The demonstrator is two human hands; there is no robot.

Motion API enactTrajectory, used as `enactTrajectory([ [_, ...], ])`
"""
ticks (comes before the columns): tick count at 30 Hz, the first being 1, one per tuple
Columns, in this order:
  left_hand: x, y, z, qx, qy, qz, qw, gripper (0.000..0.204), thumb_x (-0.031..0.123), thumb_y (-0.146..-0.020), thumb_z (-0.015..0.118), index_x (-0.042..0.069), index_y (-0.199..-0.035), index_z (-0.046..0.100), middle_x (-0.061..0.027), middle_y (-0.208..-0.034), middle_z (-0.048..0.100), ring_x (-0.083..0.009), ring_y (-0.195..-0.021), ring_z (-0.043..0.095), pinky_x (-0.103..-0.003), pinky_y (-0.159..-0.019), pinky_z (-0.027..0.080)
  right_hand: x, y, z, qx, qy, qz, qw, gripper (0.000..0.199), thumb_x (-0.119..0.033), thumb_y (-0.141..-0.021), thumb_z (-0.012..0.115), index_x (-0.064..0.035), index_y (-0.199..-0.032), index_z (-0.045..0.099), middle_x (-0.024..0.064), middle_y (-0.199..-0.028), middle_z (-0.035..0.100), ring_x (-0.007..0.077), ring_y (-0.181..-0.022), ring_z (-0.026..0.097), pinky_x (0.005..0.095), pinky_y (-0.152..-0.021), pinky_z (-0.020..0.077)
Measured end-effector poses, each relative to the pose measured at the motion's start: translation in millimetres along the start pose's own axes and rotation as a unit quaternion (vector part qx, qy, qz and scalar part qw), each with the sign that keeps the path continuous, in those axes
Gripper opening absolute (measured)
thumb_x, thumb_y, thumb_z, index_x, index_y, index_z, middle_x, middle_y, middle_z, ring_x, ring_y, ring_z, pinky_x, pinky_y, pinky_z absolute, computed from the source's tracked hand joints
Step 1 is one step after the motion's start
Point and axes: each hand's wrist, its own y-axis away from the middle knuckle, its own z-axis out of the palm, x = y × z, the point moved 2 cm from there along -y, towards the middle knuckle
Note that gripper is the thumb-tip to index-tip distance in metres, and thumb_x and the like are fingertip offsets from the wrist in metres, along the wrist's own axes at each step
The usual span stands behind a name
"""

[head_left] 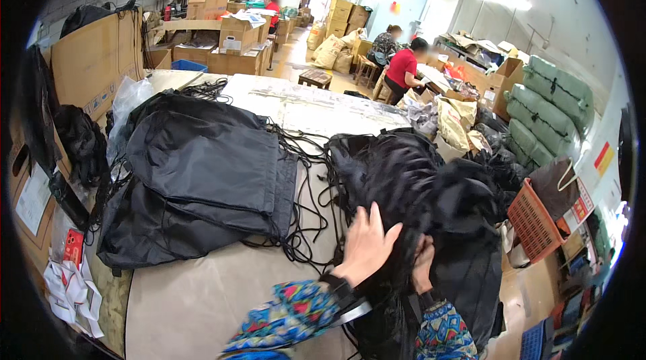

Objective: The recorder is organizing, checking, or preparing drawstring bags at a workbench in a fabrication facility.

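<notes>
Two heaps of black drawstring bags lie on the worktable. The flat stack of drawstring bags (208, 165) is on the left, its black cords trailing off its right edge. On the right is a looser, crumpled drawstring bag (464, 205), partly smeared by motion. My left hand (367, 245) is over the near left side of this heap, fingers stretched and thumb apart, holding nothing. Close beside it, my right hand (423, 262) has its fingers curled into the black cloth, gripping the bag. Folds of fabric hide some of its fingertips.
A tall cardboard box (97, 64) borders the table's left side, near a red phone (74, 247) and white straps (74, 296). To the right stand an orange basket (536, 222) and stacked green bales (548, 114). Seated people (404, 70) work farther back.
</notes>
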Motion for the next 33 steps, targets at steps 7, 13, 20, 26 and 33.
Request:
enactTrajectory([
  [7,-125.0,26.4,-110.0,0.062,-0.297,0.2,0.931,0.023,0.022,-0.084,0.059,0.004,-0.098,0.061,-0.0094,-0.104,0.06,-0.029,-0.104,0.052,-0.039,-0.087,0.043,-67.9,-3.9,30.3,-0.101,-0.094,0.15,0.979,0.03,-0.018,-0.096,0.048,0.006,-0.115,0.05,0.0178,-0.088,0.06,0.0241,-0.076,0.053,0.0346,-0.07,0.0428],
  [13,-129.7,51.7,-202.9,-0.209,-0.301,0.307,0.878,0.016,0.028,-0.076,0.066,0.015,-0.066,0.066,0.0004,-0.101,0.056,-0.0225,-0.102,0.047,-0.039,-0.09,0.036,-75.5,-6.8,20.2,-0.11,-0.059,0.104,0.987,0.033,-0.017,-0.096,0.052,0.0067,-0.118,0.049,0.021,-0.096,0.062,0.0287,-0.083,0.056,0.035,-0.076,0.0438],
  [20,-125.6,30.2,-222.3,-0.084,-0.421,0.242,0.87,0.02,0.011,-0.067,0.062,0.007,-0.087,0.063,-0.0055,-0.101,0.056,-0.0243,-0.104,0.048,-0.039,-0.09,0.037,-57.1,-6.8,25.8,-0.086,-0.086,0.085,0.989,0.037,-0.02,-0.094,0.055,0.0068,-0.119,0.048,0.0223,-0.1,0.063,0.0303,-0.091,0.06,0.0353,-0.079,0.0448],
  [26,-127.9,-22.0,-92.9,-0.07,0.121,-0.128,0.982,0.039,0.021,-0.087,0.063,-0.004,-0.116,0.058,-0.0119,-0.102,0.067,-0.0142,-0.09,0.064,-0.027,-0.081,0.05,-74.5,-4.7,22.4,-0.083,-0.07,0.125,0.986,0.048,-0.028,-0.092,0.058,0.0078,-0.122,0.045,0.0256,-0.107,0.062,0.0391,-0.101,0.06,0.0391,-0.085,0.0455],
  [33,-135.7,-71.4,2.5,-0.078,0.044,-0.125,0.988,0.056,0.035,-0.088,0.058,-0.005,-0.126,0.046,-0.022,-0.119,0.059,-0.0318,-0.112,0.057,-0.038,-0.093,0.043,-78.4,-2.7,19.6,-0.111,-0.028,0.061,0.992,0.042,-0.018,-0.096,0.05,0.0092,-0.126,0.042,0.0223,-0.1,0.063,0.0329,-0.087,0.061,0.0366,-0.078,0.0465],
])
